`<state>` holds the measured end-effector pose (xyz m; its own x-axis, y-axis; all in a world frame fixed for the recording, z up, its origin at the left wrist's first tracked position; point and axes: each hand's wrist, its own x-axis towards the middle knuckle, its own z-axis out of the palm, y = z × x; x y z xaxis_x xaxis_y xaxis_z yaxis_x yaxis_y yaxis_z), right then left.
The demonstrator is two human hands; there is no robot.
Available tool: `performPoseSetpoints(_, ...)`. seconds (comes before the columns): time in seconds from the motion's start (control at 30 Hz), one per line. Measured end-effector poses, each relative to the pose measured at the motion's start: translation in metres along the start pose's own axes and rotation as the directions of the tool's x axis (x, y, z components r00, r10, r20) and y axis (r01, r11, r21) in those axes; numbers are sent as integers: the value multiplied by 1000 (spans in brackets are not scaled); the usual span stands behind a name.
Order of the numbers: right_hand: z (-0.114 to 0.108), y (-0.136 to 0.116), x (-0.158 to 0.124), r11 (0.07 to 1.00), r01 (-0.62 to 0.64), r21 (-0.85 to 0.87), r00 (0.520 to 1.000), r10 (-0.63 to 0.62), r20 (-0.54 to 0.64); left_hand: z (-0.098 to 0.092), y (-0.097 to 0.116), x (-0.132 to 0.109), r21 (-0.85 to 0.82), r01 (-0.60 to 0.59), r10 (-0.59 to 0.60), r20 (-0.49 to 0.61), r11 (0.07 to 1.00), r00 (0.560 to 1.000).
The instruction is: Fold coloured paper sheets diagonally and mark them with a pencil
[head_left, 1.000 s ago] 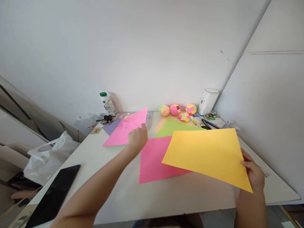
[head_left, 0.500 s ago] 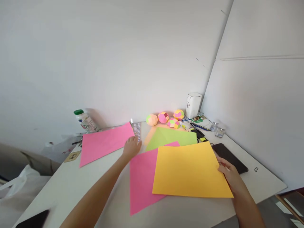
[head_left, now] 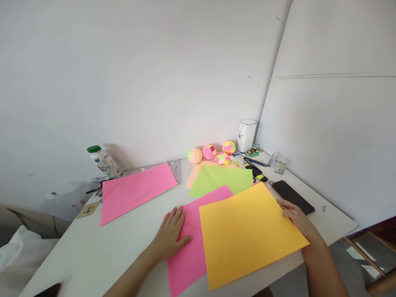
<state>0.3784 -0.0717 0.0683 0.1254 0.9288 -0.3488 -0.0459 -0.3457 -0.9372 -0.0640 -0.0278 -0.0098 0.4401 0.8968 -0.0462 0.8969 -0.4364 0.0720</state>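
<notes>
My left hand (head_left: 171, 237) lies flat with its fingers spread on the left edge of a pink sheet (head_left: 192, 251). A yellow sheet (head_left: 247, 235) overlaps that pink one, and my right hand (head_left: 295, 216) grips its right edge. Behind them lie green paper (head_left: 225, 177) and a bit of peach paper (head_left: 191, 177). Another pink sheet (head_left: 136, 189) rests at the left of the table, partly over a patterned sheet or pad (head_left: 175, 171).
Several faceted paper balls (head_left: 209, 152) sit along the wall. At the back right are a white container (head_left: 246, 135), small jars (head_left: 281, 166) and a black phone-like object (head_left: 293, 197). A green-capped bottle (head_left: 107, 162) stands back left.
My left hand has come back toward me, from near the left pink sheet onto the middle pink one. The yellow sheet has turned, its near left corner now closer to me. The view has shifted slightly.
</notes>
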Motion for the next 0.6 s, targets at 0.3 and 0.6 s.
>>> performPoseSetpoints(0.3,17,6,-20,999,53,10,984,-54,169,1,-7,27,106,-75,100,-255,992,962)
performPoseSetpoints(0.6,11,29,-6,948,231,-220,969,-205,135,-20,-1,119,119,-47,91,-398,992,913)
